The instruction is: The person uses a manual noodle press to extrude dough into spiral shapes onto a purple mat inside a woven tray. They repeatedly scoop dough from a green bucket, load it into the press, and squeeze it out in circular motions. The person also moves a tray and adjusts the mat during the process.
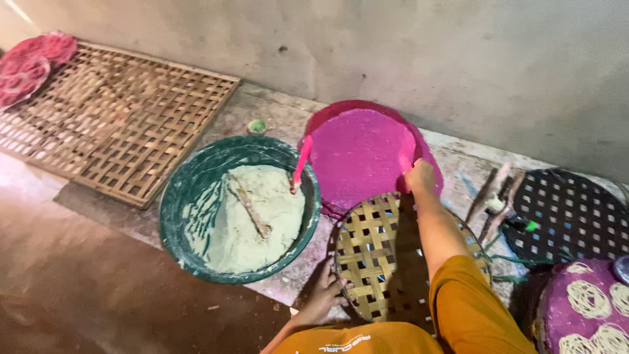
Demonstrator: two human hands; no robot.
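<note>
My left hand (323, 292) grips the near left rim of a round woven bamboo tray (373, 249) that lies in front of me. My right hand (419, 176) reaches over the tray to the right edge of a tub of bright pink batter (360, 154); whether its fingers hold anything is hidden. A pink stick (301, 160) leans between the pink tub and a green basin (190, 190) of pale dough (262, 216). A dough-coated stick (249, 206) lies in the dough.
A large woven bamboo mat (111, 118) lies at the back left with red noodle rounds (29, 65) on its corner. On the right are a dark lattice tray (576, 210), some sticks (491, 196), and a purple tray with white noodle coils (590, 301). A grey wall runs behind.
</note>
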